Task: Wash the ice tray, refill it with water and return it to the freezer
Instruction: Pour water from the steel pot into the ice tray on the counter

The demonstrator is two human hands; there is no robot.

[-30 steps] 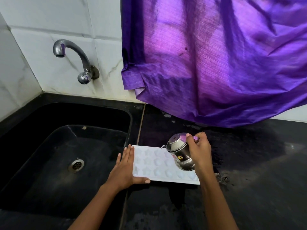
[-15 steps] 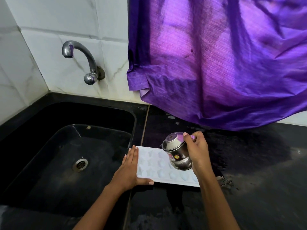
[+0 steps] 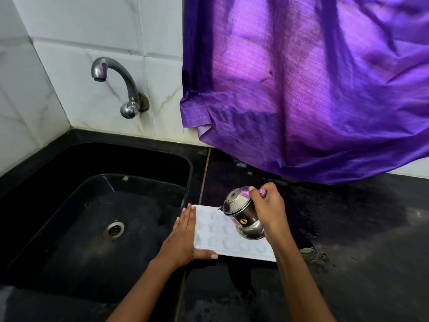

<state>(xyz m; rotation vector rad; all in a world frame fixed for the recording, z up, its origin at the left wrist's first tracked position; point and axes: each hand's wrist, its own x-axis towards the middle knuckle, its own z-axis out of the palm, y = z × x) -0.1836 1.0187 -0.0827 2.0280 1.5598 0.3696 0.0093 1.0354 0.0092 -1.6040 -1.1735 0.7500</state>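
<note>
We start at the right hand [image 3: 269, 211]: its fingers are curled round the handle of a small steel jug [image 3: 243, 217], gripping it. The jug is held above the ice tray [image 3: 216, 233], tipped to the left so that its spout points down over the far part of the tray. We can read a yellow sticker with a "3" on its belly. Whether water is running from it we cannot tell.

The left hand [image 3: 183, 239] lies flat and released, straight fingers laid along the tray's left edge and the thumb stretched along its near edge.

The white ice tray rests on the black countertop [image 3: 348, 263], just right of the black sink [image 3: 188, 168], with its left edge at the sink's rim. We make out star-shaped and rounded moulds in it.

In the sink's floor sits a steel drain [image 3: 113, 230]. On the far wall of white marbled tiles [image 3: 76, 31] a curved steel tap [image 3: 116, 82] reaches out over the sink. To the right, a purple curtain [image 3: 313, 89] hangs down to the far edge of the countertop.
</note>
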